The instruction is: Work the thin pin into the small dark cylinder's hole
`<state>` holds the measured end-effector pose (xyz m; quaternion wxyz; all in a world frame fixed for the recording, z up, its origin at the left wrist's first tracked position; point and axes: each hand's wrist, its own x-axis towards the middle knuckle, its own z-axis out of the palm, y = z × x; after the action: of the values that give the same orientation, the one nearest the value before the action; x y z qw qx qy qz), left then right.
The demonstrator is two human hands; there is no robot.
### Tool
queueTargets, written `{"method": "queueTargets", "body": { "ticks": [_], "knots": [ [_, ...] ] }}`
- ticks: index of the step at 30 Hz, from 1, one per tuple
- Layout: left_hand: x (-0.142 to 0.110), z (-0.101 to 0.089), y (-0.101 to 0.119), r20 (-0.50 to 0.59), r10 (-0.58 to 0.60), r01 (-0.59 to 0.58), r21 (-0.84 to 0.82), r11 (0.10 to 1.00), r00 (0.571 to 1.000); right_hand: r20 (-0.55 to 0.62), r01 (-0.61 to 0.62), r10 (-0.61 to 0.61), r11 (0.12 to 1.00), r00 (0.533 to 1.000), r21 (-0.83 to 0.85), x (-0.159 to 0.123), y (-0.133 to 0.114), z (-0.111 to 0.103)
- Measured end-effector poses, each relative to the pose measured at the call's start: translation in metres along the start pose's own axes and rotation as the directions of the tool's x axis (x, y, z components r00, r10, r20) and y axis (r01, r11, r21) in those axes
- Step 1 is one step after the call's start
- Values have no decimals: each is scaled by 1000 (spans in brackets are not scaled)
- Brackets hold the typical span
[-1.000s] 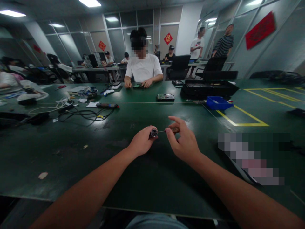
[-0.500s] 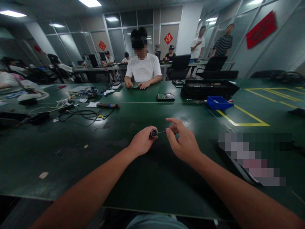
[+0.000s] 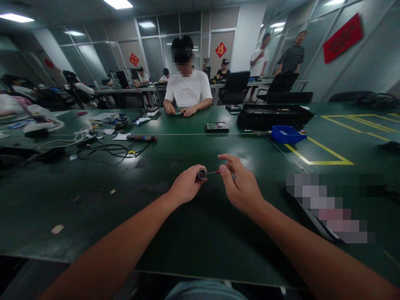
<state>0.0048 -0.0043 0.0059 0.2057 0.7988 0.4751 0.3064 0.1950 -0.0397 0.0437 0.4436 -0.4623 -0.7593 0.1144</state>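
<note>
We see a dark green table marked with yellow lines, and just beside those lines sits a bright blue bin. Beyond the bin a person wears a plain white shirt (another, standing, wears black-and-white stripes), under red wall hangings.

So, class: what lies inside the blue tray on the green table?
The blue tray stands by a black case. Above its rim a few small light and red bits show; its near wall hides whatever else is inside.
</note>
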Motion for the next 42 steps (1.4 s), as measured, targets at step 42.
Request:
{"method": "queueTargets", "body": {
  "ticks": [42],
  "knots": [
    [1,1,-3,-34,-1,0,-31,1000,999,-113,-115,140,972,984,204,4,11,5]
  ]
}}
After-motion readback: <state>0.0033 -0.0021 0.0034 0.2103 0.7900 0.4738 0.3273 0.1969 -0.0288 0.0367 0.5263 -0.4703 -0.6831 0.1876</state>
